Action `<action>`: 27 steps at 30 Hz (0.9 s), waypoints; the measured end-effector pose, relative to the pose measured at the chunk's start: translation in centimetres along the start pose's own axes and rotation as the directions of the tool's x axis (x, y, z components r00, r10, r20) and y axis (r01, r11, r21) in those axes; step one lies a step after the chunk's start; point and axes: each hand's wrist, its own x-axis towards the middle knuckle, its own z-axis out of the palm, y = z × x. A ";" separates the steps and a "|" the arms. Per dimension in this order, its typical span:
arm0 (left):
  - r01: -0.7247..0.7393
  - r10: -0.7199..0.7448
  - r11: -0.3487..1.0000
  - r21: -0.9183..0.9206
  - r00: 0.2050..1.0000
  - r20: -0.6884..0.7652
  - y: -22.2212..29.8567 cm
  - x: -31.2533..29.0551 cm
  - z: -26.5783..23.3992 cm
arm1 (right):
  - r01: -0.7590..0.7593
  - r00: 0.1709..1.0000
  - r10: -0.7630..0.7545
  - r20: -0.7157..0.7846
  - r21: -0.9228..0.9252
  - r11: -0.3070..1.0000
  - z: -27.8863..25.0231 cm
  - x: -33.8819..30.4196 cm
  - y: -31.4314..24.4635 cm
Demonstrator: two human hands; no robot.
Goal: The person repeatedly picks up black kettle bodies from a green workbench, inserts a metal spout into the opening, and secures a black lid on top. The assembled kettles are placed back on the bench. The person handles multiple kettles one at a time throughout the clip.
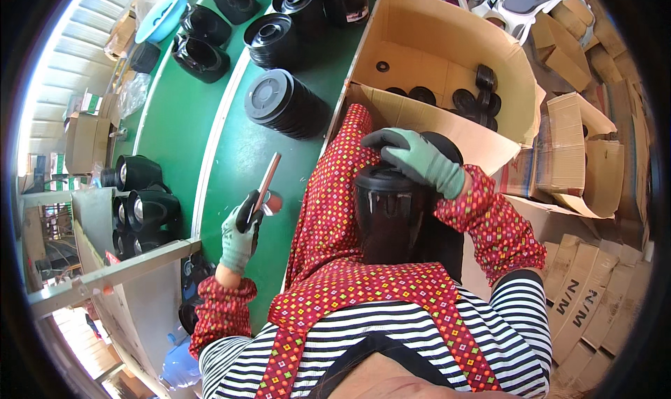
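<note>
Left hand point(241, 235) clenches brown stick point(269, 178); right hand point(423, 163) drapes over black vessel point(386, 214), grip unclear
Vessel below fingers point(381, 138) likely stiff, slick; best held by rim point(374, 182)

Light-blue basin point(161, 13) far left end of green surface point(234, 154); stacked black discs point(271, 97) nearer. Big open carton point(447, 25) upper right, loose black round parts inside. Smaller open carton point(567, 137) right of it. Flattened cardboard point(583, 294) lower right. Blue translucent jug point(182, 364), bottom left.
</note>
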 end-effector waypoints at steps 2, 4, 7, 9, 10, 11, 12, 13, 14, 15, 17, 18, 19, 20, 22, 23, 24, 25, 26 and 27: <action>0.121 -0.119 0.982 -0.148 0.993 0.024 6.6 1.0 -1.2 | 0.193 0.970 -0.210 -0.121 -0.141 0.971 1.0 0.3 -1.1; 0.114 -0.108 0.989 -0.094 0.992 0.068 13.1 4.5 -1.9 | 0.267 0.929 -0.322 -0.181 -0.276 0.923 0.5 0.0 -3.2; -0.072 0.096 0.986 -0.151 0.982 0.164 18.9 8.4 -2.1 | 0.468 0.786 -0.617 -0.043 -0.610 0.639 -2.1 1.1 -7.3; -0.124 0.159 0.984 -0.130 0.939 0.306 22.0 10.9 -2.2 | 0.569 0.745 -0.660 0.096 -0.608 0.554 -3.3 3.4 -8.1; -0.202 0.228 0.974 -0.106 0.890 0.394 23.5 12.2 -2.3 | 0.586 0.757 -0.639 0.138 -0.576 0.570 -3.9 4.5 -7.8; -0.054 0.204 0.949 -0.310 0.857 0.473 24.2 13.0 -2.4 | 0.594 0.783 -0.588 0.201 -0.519 0.614 -4.7 4.9 -6.9; -0.096 0.271 0.922 -0.375 0.851 0.450 24.4 13.9 -2.1 | 0.619 0.780 -0.609 0.145 -0.318 0.718 -4.6 5.8 -5.1; -0.136 0.336 0.890 -0.434 0.841 0.425 24.7 14.9 -1.9 | 0.565 0.815 -0.579 0.029 -0.267 0.781 -3.8 5.7 -1.5; -0.276 0.446 0.865 -0.420 0.807 0.388 24.6 16.1 -1.5 | 0.507 0.841 -0.534 -0.090 -0.214 0.835 -3.3 5.3 1.4; -0.409 0.549 0.819 -0.402 0.762 0.344 24.3 17.4 -1.0 | 0.537 0.830 -0.556 -0.028 -0.226 0.813 -3.8 5.3 2.7; -0.583 0.731 0.674 -0.454 0.614 0.298 24.3 19.1 0.9 | 0.596 0.800 -0.597 0.057 -0.188 0.781 -3.9 5.4 3.9; -0.592 0.779 0.619 -0.516 0.547 0.306 24.3 19.4 2.3 | 0.615 0.787 -0.612 0.072 -0.148 0.774 -3.7 5.5 4.1; -0.581 0.809 0.582 -0.568 0.487 0.330 24.4 19.7 3.7 | 0.606 0.794 -0.607 0.016 -0.085 0.791 -3.2 5.1 4.0; -0.559 0.817 0.573 -0.599 0.440 0.372 24.6 19.4 4.8 | 0.601 0.798 -0.601 -0.039 -0.024 0.799 -3.0 5.0 3.9; -0.486 0.790 0.585 -0.650 0.525 0.318 24.8 17.9 6.9 | 0.670 0.740 -0.673 -0.002 -0.092 0.737 -2.5 5.1 5.0; -0.505 0.770 0.616 -0.604 0.548 0.327 25.6 17.4 7.6 | 0.716 0.691 -0.722 -0.024 -0.111 0.689 -2.1 5.3 5.1; -0.522 0.749 0.648 -0.555 0.571 0.337 26.3 16.8 8.2 | 0.759 0.639 -0.768 -0.044 -0.132 0.638 -1.6 5.7 5.0; -0.506 0.701 0.700 -0.503 0.619 0.354 27.1 15.8 8.6 | 0.794 0.563 -0.815 -0.138 -0.181 0.580 -0.6 5.7 4.1; -0.485 0.648 0.753 -0.445 0.666 0.369 27.7 15.1 9.1 | 0.758 0.647 -0.763 -0.007 -0.107 0.644 -1.2 5.7 4.6; -0.441 0.610 0.781 -0.443 0.694 0.384 28.1 14.8 9.2 | 0.700 0.712 -0.691 0.125 -0.055 0.712 -1.9 5.6 5.0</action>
